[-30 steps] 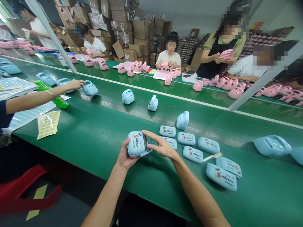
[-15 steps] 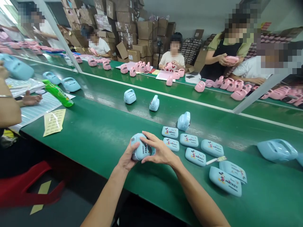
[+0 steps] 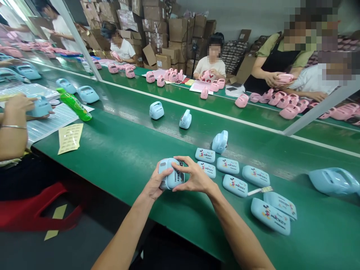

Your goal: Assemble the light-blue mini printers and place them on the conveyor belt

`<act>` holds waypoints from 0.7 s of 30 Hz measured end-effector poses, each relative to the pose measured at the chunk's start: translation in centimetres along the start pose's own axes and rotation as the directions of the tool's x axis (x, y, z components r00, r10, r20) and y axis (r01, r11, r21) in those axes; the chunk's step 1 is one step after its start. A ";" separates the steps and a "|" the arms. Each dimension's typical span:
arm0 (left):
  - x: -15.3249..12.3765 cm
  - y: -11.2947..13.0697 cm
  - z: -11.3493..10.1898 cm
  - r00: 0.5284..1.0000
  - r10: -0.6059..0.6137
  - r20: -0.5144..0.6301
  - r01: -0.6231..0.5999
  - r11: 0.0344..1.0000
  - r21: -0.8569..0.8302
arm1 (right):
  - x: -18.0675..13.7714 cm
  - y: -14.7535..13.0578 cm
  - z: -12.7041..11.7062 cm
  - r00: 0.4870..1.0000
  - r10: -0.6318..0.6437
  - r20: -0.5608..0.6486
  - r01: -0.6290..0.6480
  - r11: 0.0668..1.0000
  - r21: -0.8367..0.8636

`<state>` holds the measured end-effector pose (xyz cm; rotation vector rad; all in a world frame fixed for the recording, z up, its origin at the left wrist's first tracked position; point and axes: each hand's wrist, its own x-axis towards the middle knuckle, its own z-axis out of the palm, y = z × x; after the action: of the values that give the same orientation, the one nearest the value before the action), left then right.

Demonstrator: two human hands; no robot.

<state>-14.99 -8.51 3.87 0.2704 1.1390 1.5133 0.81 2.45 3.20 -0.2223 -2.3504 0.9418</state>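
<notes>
Case [image 3: 170,177] — pale blue, rounded, Mickey-printed

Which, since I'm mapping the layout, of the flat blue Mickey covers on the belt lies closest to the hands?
The cover right beside the right hand, nearer one of the leftmost pair; all others lie farther off.
</notes>
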 end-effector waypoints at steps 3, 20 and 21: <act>0.0 -0.2 0.2 1.000 0.005 0.003 -0.005 1.000 -0.025 | 0.0 0.1 0.5 1.000 0.021 -0.016 -0.021 0.999 0.030; 2.4 -0.7 -1.0 0.966 0.231 -0.118 -0.254 0.933 -0.254 | 1.1 -0.2 4.6 0.727 0.677 -0.115 -0.345 0.505 0.791; 2.6 -0.6 -1.2 0.950 0.289 -0.117 -0.308 0.927 -0.213 | 1.3 -0.2 5.0 0.697 0.716 -0.020 -0.359 0.373 0.856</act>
<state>-16.29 -6.96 1.76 0.2319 1.0075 1.9260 -3.11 -0.12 1.03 -0.7843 -1.2143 1.9946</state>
